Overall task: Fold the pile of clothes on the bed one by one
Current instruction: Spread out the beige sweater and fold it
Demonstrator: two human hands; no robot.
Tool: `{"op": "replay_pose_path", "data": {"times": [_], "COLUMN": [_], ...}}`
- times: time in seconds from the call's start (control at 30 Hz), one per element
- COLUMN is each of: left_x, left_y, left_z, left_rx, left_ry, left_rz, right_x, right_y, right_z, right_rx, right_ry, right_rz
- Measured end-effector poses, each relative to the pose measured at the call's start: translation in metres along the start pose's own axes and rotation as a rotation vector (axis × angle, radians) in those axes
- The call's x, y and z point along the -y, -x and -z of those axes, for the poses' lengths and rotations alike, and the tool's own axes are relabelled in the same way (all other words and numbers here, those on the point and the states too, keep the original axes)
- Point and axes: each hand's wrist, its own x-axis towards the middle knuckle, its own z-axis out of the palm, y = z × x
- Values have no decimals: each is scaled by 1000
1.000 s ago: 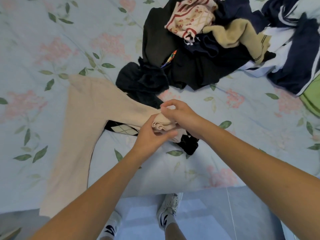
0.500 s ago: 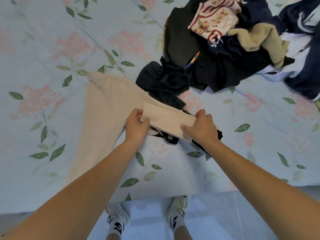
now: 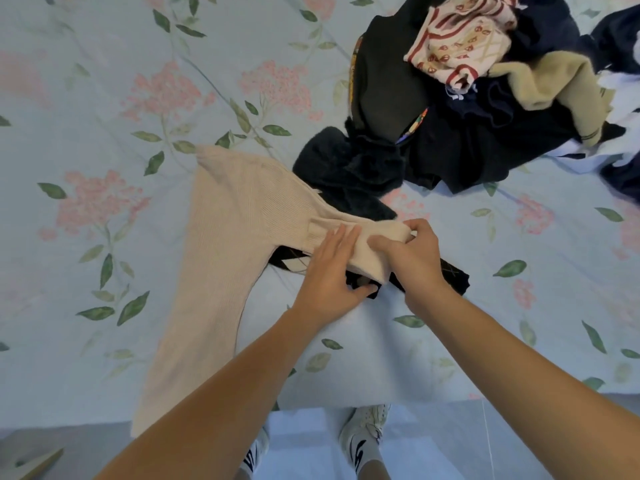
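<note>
A beige ribbed knit garment point(image 3: 221, 244) lies spread on the floral bedsheet point(image 3: 104, 98), one long part reaching down to the bed's front edge. Its right sleeve is folded over a black argyle-patterned piece point(image 3: 289, 259) beneath it. My left hand point(image 3: 332, 271) lies flat on the folded sleeve, fingers straight, thumb tucked under the fabric edge. My right hand point(image 3: 412, 254) pinches the sleeve's end between thumb and fingers. The pile of unfolded clothes point(image 3: 467, 98) sits behind, at the upper right.
The pile holds black and navy items, a tan garment point(image 3: 554, 84) and a cream cloth with red print point(image 3: 457, 43). A dark fuzzy garment point(image 3: 349, 171) lies just behind the sleeve. The bed's front edge and my shoes point(image 3: 367, 431) on the floor are below.
The sleeve was bunched between both hands, then pulled out flat; now it lies folded across and my left hand has moved right to press on it.
</note>
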Motion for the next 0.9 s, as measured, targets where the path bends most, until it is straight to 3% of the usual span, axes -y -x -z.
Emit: {"op": "replay_pose_path", "data": {"times": [0.1,0.2,0.3,0.37,0.47,0.57,0.67,0.73,0.8,0.87,0.9], "left_x": [-28,-23,7,29,71,112,139,151,160,177,185], "left_y": [5,1,-2,-3,-9,-20,-25,-19,-4,17,31], "left_z": [30,84,135,163,193,212,220,221,222,216,211], "left_rx": [-275,-559,-577,-526,-500,-463,-338,-279,-227,-85,-21], "left_ry": [440,661,774,755,658,520,168,-241,-552,-641,-630], "left_rz": [202,372,449,494,544,589,554,360,33,-137,-115], "right_x": [33,50,41,28,7,-7,-18,-25,-30,-38,-44], "right_y": [22,25,9,1,-6,-13,-26,-31,-26,-9,4], "right_z": [-29,-53,-85,-112,-153,-187,-205,-209,-213,-218,-221], "right_rx": [191,264,223,295,418,394,413,397,341,304,303], "right_ry": [-144,-128,200,499,810,938,1046,1110,1164,1147,1129], "right_rz": [122,306,468,637,883,947,1004,1050,1051,1029,1022]}}
